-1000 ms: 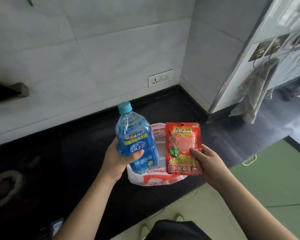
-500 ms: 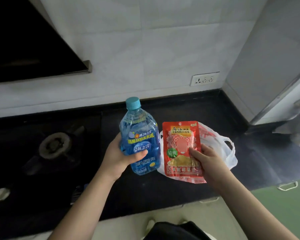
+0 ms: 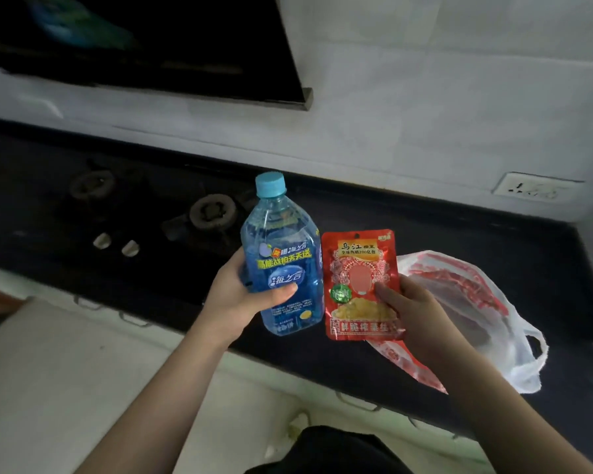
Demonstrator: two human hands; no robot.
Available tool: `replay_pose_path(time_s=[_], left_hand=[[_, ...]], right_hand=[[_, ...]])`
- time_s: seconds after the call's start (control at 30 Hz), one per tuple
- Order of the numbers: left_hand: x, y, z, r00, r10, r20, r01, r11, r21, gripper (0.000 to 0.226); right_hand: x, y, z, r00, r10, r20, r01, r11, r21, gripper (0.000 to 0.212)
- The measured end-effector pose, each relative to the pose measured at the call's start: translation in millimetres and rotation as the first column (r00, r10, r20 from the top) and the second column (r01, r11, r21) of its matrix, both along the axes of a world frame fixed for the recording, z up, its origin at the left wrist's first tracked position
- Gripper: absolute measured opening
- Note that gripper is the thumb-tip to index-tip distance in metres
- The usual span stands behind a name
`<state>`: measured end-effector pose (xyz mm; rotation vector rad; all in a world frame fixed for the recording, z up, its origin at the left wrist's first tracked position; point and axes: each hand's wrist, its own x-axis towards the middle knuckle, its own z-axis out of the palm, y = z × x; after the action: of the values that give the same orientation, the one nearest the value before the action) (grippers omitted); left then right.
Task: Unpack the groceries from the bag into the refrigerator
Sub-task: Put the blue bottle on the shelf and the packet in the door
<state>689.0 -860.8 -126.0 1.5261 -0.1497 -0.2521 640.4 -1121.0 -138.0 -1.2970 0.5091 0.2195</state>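
centrally, left hand (image 3: 243, 295) wrapped round blue bottle (image 3: 283, 265), thumb across label; bottle upright, light-blue cap on top, held above black countertop (image 3: 459, 241). right hand (image 3: 415, 313) pinching red snack packet (image 3: 362, 285) at its right edge, thumb on front; packet upright, just beside bottle. white-and-red plastic bag (image 3: 486, 309) lying on countertop behind right hand. gas burner (image 3: 213, 212) beyond bottle.

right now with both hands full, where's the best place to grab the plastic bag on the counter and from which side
Take the bag by its handle loop, the free white loop at its near right corner. Come from the right and above: the loop lies open on the counter, clear of the right hand and the red packet. The body is slack film, likely to slip.
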Motion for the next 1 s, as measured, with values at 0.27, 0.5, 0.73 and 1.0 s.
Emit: replay_pose_path(time_s=[0.27,0.5,0.73,1.0], left_hand=[[-70.7,33.8,4.9,0.948,0.319,-0.012,-0.317,0.946,0.059,0.067],[-132.9,94.3,-0.9,0.833,0.552,0.026,-0.553,0.83,0.071,0.074],[-210.8,180.7,-1.9,0.672,0.739,-0.058,-0.736,0.674,0.062,0.078],[-315.7,270.9,5.2,0.529,0.846,-0.067,-0.841,0.533,0.087,0.068]], right_hand=[[-3.5,34.2,-0.8,0.968,0.251,0.026,-0.251,0.968,-0.019,0.017],[5.9,95.8,-29.6,0.847,0.531,0.029,-0.527,0.845,-0.085,0.027],[4.5,188.9,-40.1,0.664,0.743,-0.083,-0.74,0.638,-0.213,0.023],[-65.9,328.4,-18.4,0.618,0.785,0.043,-0.77,0.615,-0.167,0.021]])
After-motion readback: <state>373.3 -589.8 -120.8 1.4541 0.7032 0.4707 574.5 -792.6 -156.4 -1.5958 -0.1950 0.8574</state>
